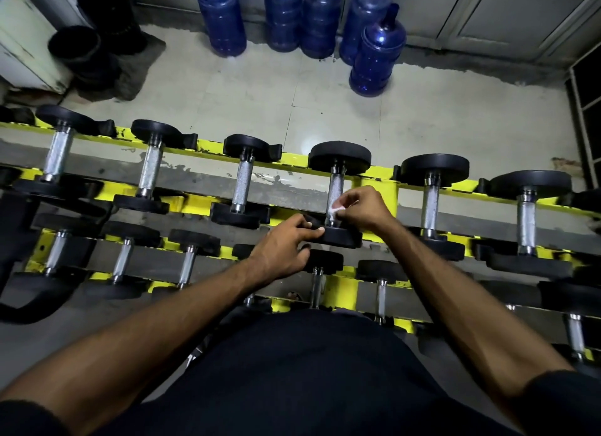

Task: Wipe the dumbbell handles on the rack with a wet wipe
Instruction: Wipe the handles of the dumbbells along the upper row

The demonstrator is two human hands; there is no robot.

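Observation:
A yellow rack (380,172) holds rows of black dumbbells with knurled chrome handles. My right hand (364,208) pinches a small white wet wipe (335,210) against the lower part of one dumbbell handle (335,188) on the top row. My left hand (283,248) grips the near black head (341,235) of that same dumbbell, thumb on its edge. Other handles stand to the left (242,185) and to the right (430,205) on the same row.
A lower row of smaller dumbbells (317,286) sits just below my hands. Several large blue water jugs (377,52) stand on the tiled floor behind the rack. Black buckets (76,45) are stacked at the far left by a white cabinet.

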